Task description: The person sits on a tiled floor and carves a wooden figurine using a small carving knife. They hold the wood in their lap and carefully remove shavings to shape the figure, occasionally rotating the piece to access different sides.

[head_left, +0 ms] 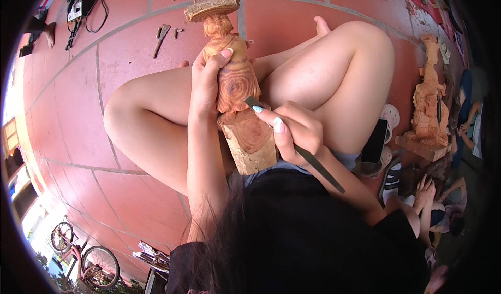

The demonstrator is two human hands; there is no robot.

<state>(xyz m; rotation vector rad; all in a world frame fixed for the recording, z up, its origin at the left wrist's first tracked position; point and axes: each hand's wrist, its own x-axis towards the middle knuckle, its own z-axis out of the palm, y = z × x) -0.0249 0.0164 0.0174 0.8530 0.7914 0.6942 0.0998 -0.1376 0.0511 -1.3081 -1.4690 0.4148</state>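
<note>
A partly carved wooden figure (236, 80) with a squared block base lies between my bent legs, its base toward my body. My left hand (210, 73) is wrapped round the figure's upper part, thumb on top and the other fingers mostly hidden behind. In my right hand (297, 129) is a flat dark metal chisel (319, 168), gripped between thumb and fingers. Its blade end touches the wood at the groove between the figure and the block base. Rough bark-like wood tops the figure's far end.
Beyond my left knee, small tools (161, 40) lie on the red tiled floor (68, 132). A larger wood carving (430, 101) stands at the right, near seated people. A black phone (374, 140) is beside my right thigh. A bicycle (86, 260) is at the lower left.
</note>
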